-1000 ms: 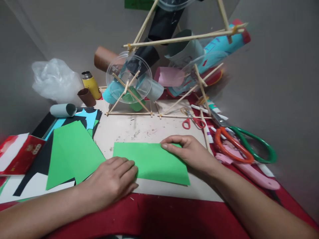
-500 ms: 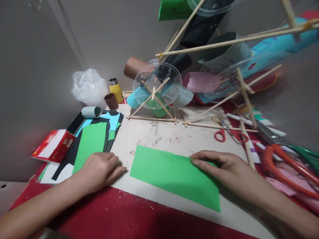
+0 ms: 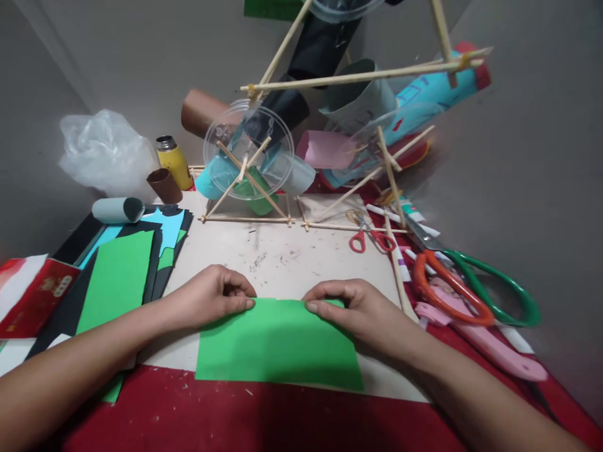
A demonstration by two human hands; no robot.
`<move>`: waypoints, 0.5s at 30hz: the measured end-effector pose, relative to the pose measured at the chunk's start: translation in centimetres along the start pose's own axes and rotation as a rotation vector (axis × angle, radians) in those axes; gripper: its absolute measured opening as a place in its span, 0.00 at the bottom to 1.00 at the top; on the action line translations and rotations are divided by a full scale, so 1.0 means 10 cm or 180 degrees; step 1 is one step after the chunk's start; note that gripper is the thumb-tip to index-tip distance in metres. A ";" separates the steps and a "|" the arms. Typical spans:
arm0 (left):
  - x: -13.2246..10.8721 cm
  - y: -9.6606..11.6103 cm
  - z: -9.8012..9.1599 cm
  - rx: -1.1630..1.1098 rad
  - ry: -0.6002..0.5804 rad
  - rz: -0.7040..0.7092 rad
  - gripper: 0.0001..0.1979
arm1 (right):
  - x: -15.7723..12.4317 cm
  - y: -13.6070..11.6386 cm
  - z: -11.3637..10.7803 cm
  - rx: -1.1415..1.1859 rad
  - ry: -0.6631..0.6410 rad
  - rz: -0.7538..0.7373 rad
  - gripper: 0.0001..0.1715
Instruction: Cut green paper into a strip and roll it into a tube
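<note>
Green paper [image 3: 277, 345] is being pinched along its far edge by both hands, the left hand [image 3: 207, 301] and right hand [image 3: 358, 307] each closing a narrow grip on it. It is lying flat on the pale board [image 3: 292, 251], with small red scissors [image 3: 372, 238] beyond.

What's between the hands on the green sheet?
Head view: just a bare stretch of the green sheet, its far edge, between left hand and right hand.

The left hand [image 3: 207, 301] and right hand [image 3: 362, 311] are bare, as are both forearms, with short fingernails.
</note>
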State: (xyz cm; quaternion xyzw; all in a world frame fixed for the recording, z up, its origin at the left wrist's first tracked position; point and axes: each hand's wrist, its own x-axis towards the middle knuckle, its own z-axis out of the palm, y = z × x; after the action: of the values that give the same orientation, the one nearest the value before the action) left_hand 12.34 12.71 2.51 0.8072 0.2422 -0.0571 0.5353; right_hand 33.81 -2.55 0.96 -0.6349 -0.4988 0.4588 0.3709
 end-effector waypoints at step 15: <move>-0.04 0.02 0.09 0.1160 0.0342 0.0657 0.07 | 0.13 0.05 0.18 -0.1775 0.0166 -0.1254 0.05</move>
State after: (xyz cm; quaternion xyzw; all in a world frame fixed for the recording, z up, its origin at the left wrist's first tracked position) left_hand 12.19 11.74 2.46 0.9130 0.1721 -0.0018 0.3698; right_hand 32.37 -1.36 -0.27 -0.6149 -0.7084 0.2079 0.2771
